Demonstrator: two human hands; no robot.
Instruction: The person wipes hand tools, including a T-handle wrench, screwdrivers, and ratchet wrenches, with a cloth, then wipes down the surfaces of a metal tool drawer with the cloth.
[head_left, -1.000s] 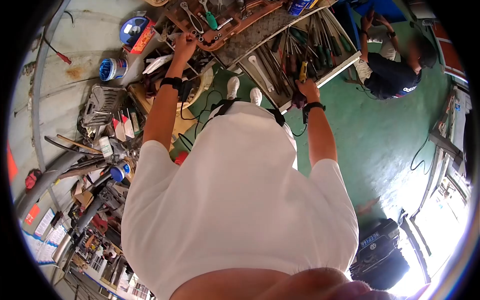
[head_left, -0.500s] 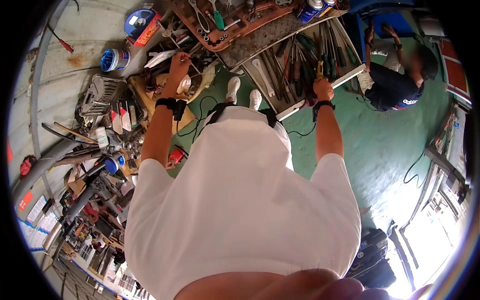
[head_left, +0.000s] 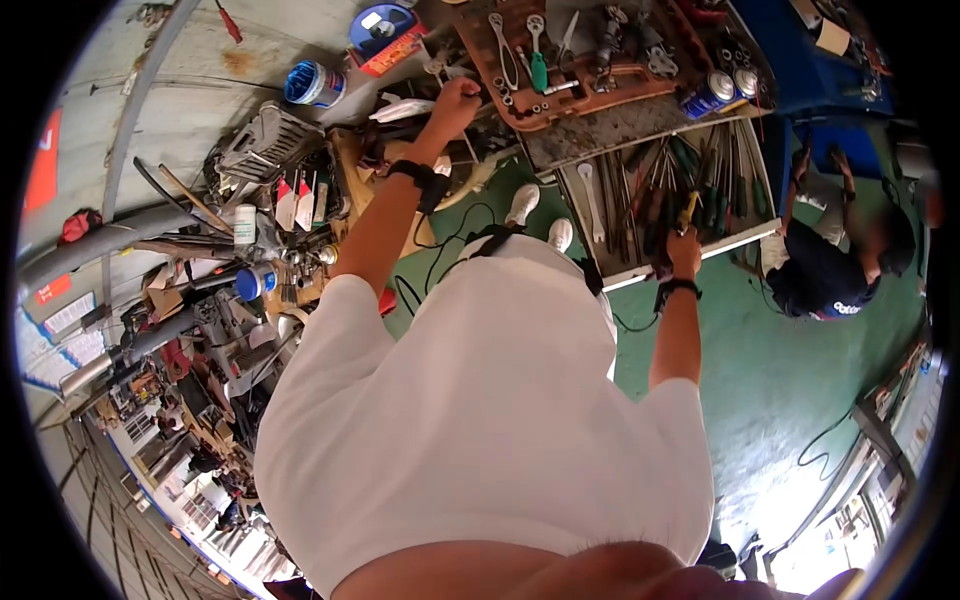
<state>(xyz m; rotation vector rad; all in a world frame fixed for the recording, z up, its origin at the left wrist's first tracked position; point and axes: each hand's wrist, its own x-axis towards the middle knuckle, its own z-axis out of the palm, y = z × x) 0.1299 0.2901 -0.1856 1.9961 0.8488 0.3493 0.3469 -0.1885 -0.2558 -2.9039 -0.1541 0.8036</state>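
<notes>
Yellow-handled tool (head_left: 687, 212), one: gripped in right hand (head_left: 685, 252), pointing forward over drawer (head_left: 738, 239). Left hand (head_left: 456, 106): beside tool case (head_left: 540, 122); fingers' hold unclear.

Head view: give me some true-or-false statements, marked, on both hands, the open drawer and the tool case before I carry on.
1. The right hand grips a yellow-handled tool. True.
2. The left hand is inside the drawer. False: it is outside, to the left of the tool case.
3. The green-handled tool lies in the drawer. False: it lies in the tool case.
4. Spray cans stand beside the tool case. True.
5. The drawer is shut. False: it is open, showing many long tools.
</notes>
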